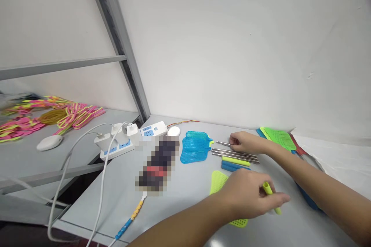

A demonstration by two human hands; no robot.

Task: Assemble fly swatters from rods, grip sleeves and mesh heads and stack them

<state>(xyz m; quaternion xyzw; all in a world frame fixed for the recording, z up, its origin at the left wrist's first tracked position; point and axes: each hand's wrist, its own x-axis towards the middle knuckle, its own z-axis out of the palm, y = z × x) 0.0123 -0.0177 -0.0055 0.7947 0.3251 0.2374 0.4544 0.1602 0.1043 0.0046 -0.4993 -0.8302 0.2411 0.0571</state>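
Observation:
My left hand (246,195) is closed around a short yellow-green plastic tube (268,189), its hollow end showing. Below that hand lies a yellow-green fly swatter head (218,180), partly covered by the hand and wrist. Farther back, my right hand (242,141) has its fingers closed on a thin metal rod (222,143). Several more metal rods (232,153) lie side by side just in front of it. Another yellow-green tube (236,161) and blue tubes (232,166) rest between my hands. Blue fly swatter heads (195,148) are stacked to the left of the rods.
Green, blue and red swatter heads (279,139) pile up at the right, beside white sheeting (324,158). Leftward are a blurred-out phone-like object (159,162) on a cable, power strips (153,128) with chargers, and a metal frame post (121,42). Pink-yellow cords (81,115) lie on the left table.

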